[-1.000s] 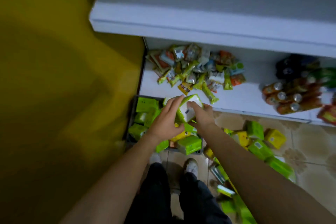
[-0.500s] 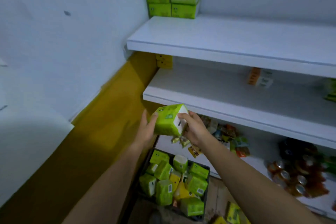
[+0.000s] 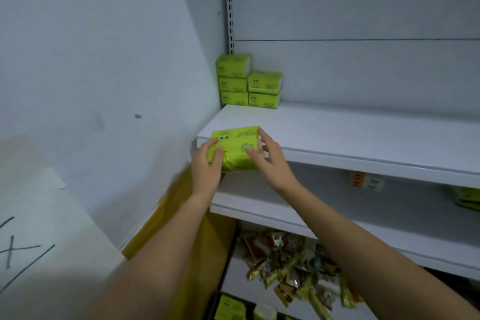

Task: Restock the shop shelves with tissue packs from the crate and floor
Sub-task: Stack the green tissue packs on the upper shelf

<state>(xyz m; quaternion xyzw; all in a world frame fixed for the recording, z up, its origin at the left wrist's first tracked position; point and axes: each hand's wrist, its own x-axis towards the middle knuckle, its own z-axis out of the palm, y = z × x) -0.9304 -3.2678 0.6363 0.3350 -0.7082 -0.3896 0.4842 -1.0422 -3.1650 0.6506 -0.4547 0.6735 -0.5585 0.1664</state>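
Observation:
I hold a lime-green tissue pack [image 3: 235, 148] with a cartoon face between both hands, at the front left corner of the upper white shelf [image 3: 363, 138]. My left hand [image 3: 207, 166] grips its left end; my right hand [image 3: 270, 161] holds its right end with fingers spread. At the shelf's back left corner stands a stack of several matching tissue packs [image 3: 248, 82], three high on the left, two high on the right. The crate [image 3: 233, 306] with more green packs shows at the bottom edge, mostly cut off.
A light wall [image 3: 104, 60] closes the left side. Below lies a second white shelf [image 3: 337, 215] holding a small orange-and-white box [image 3: 366, 180]. A pile of snack sachets [image 3: 293, 260] fills the lowest shelf. A yellow wall band [image 3: 197, 241] runs low on the left.
I have raised the tissue pack from above the crate up to the upper shelf's front edge. My view has tilted up from the floor to the shelves.

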